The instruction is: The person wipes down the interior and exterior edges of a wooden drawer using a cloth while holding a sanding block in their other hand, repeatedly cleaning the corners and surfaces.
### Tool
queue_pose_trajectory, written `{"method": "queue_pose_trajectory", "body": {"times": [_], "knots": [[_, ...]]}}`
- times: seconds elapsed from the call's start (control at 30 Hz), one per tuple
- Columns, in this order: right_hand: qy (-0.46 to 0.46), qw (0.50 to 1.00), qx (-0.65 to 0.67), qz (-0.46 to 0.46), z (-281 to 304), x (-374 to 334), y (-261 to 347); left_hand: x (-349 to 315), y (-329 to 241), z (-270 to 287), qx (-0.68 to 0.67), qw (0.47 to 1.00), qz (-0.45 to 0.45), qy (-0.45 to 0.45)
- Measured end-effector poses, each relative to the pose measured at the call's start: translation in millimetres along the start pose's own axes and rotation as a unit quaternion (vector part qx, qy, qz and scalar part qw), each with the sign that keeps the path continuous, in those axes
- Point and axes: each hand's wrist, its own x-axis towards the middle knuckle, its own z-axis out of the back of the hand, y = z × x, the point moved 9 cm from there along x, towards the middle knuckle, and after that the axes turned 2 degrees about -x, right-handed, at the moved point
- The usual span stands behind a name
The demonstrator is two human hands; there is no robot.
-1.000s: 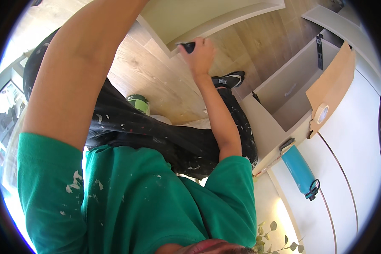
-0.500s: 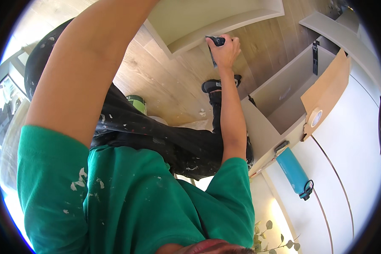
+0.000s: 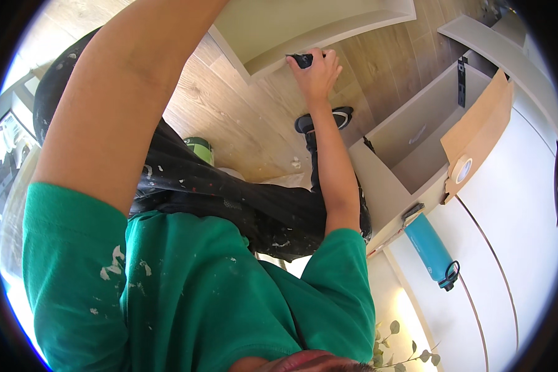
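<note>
My right hand (image 3: 316, 71) has its fingers wrapped round a black-handled scraper (image 3: 301, 60), held at the near rim of a pale, shallow panel with raised edges (image 3: 328, 37). Its blade is mostly hidden in this view. My left arm (image 3: 130, 80) reaches up past the top edge of the picture, so the left hand is out of sight. The panel lies over the wood floor, and its far side is cut off by the picture's edge.
An open drawer box (image 3: 415, 136) stands on the right, with brown paper (image 3: 477, 136) and a tape roll (image 3: 460, 168) by it. A blue bottle (image 3: 429, 248) rests on a white surface. Near my leg is a green tub (image 3: 199, 149). A shoe (image 3: 305, 124) is below my right hand.
My right hand has moved slightly left along the panel's rim, with the scraper turned so that its blade no longer shows. The left arm has barely shifted.
</note>
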Motion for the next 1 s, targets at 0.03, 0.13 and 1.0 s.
{"method": "queue_pose_trajectory", "body": {"times": [0.03, 0.13, 1.0], "knots": [[0.01, 1.0, 0.007, 0.012, -1.7, -2.0, 4.6, 1.7, 1.9, 0.0, 0.0, 1.0, 0.0, -0.003], [0.022, 0.999, 0.017, 0.027, -4.2, -7.3, 13.9, -0.9, 2.6, 2.8, 0.004, 1.0, -0.016, -0.026], [0.02, 0.999, 0.032, 0.003, -0.3, -11.6, 24.8, -0.8, 2.1, 3.7, -0.003, 1.0, -0.019, -0.007]]}}
